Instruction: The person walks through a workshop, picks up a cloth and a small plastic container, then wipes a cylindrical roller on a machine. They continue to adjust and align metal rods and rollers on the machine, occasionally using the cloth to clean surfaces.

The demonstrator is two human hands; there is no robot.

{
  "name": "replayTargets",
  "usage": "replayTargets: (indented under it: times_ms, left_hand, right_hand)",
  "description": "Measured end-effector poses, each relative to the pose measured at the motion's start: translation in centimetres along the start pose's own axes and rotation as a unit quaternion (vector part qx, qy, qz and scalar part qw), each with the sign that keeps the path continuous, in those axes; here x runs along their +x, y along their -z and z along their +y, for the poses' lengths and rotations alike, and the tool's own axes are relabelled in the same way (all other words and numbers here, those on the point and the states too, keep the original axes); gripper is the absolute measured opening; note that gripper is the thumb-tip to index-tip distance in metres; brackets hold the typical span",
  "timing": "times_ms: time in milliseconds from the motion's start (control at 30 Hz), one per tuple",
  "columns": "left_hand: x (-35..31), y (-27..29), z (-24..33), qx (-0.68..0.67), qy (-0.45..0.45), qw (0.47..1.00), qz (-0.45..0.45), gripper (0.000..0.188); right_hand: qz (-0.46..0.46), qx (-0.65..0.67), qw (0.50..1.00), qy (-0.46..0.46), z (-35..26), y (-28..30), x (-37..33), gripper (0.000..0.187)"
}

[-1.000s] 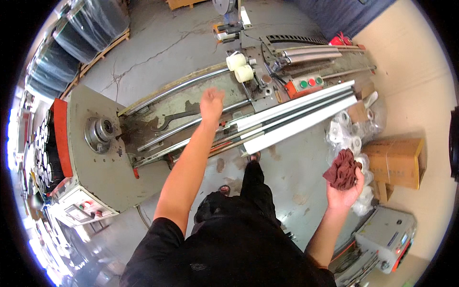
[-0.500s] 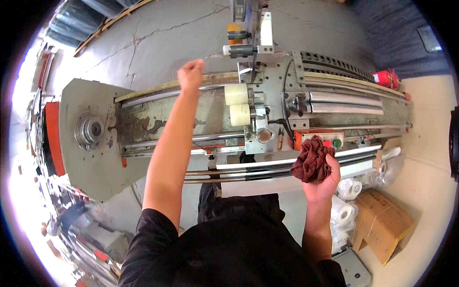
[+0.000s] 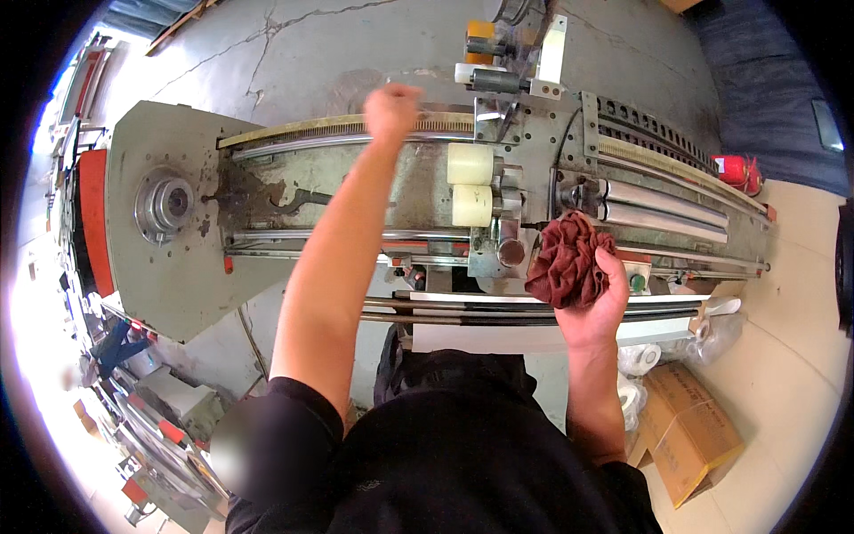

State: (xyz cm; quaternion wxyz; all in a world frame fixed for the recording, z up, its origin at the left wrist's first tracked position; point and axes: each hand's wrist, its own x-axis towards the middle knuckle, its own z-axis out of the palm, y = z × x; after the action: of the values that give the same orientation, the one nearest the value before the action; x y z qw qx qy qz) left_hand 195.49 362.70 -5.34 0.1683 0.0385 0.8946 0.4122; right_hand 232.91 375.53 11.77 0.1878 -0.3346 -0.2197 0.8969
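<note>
My right hand grips a crumpled dark red cloth, thumb pressed against its side. The bundle is held above the front of a long grey-green machine, partly covering the red control box behind it. Across the machine reaches my left arm, with my left hand raised over the toothed rear rail. Its fingers look curled together and are slightly blurred; whatever is in them cannot be made out. Right of that hand are two cream rollers on the metal carriage.
A round metal chuck sits on the machine's left end. Two shiny rollers extend right of the carriage. Dark rods run along the front edge, close to my body. A cardboard box and a red fire extinguisher are at right.
My left hand has moved right and slightly farther away. The right hand has lifted the cloth a little up and left in view. The whole view has shifted somewhat.
</note>
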Motion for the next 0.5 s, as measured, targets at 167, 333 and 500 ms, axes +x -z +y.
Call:
replayTargets:
  times_ms: [167, 333, 500]
  left_hand:
    - [2.2, 2.5, -10.5, -0.203, 0.036, 0.962, 0.178, 0.052]
    - [-15.4, 1.1, -5.7, -0.241, 0.186, 0.933, -0.194, 0.074]
    - [-20.0, -0.4, -2.4, -0.366, 0.236, 0.858, -0.272, 0.076]
  right_hand:
    - [-0.007, -0.019, 1.0, 0.019, 1.5, 1.5, 0.7, 0.055]
    - [-0.02, -0.071, 0.996, 0.055, 3.9, 1.0, 3.7, 0.059]
    - [-0.066, -0.458, 0.857, 0.225, 8.2, 0.3, 6.9, 0.054]
